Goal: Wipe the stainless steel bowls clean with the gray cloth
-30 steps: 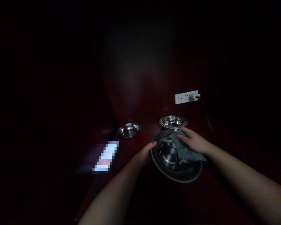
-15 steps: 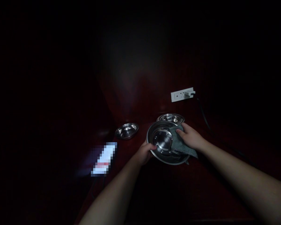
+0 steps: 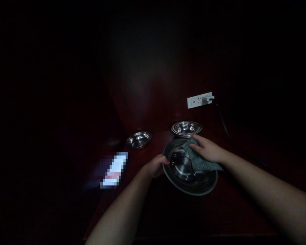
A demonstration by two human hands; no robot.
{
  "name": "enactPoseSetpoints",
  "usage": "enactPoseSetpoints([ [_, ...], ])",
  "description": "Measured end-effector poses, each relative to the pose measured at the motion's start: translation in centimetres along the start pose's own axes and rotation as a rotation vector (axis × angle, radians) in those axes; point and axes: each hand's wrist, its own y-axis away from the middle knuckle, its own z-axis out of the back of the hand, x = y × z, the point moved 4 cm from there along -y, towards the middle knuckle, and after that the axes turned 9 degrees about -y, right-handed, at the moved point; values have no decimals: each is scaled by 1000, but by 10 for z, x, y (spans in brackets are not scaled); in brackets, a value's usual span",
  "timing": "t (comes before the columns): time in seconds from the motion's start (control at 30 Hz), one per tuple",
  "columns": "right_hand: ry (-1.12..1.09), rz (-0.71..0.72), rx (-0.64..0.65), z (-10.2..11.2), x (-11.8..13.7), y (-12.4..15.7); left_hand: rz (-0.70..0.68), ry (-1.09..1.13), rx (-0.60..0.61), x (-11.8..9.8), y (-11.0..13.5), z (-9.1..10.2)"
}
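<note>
A steel bowl (image 3: 193,183) is tilted above a dark red table (image 3: 219,211), its inside facing me. My left hand (image 3: 156,166) grips the bowl's left rim with curled fingers. My right hand (image 3: 209,149) presses a grey-green cloth (image 3: 202,163) against the upper right part of the bowl's inside. The cloth hangs over the bowl's right rim.
A small steel bowl (image 3: 139,139) sits to the left at the back. A stack of steel bowls (image 3: 186,128) stands just behind my right hand. A lit phone (image 3: 114,169) lies on the left. A white wall socket (image 3: 197,101) with a plug and dark cable is behind.
The bowl tipped up and came closer to the stack half a second ago, then swung back down and toward me. My right hand with the cloth slid across its inside.
</note>
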Motion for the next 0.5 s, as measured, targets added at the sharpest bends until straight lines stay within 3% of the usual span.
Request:
enactPoseSetpoints([
  [0.13,-15,3,15,-1,2,0,-24,14,33,-3,2,-8],
  [0.27,-26,-41,-54,2,-4,-2,-104,44,12,-8,0,-14],
  [0.5,-47,-220,-385,15,-15,-3,-352,132,-194,-13,-4,-16],
])
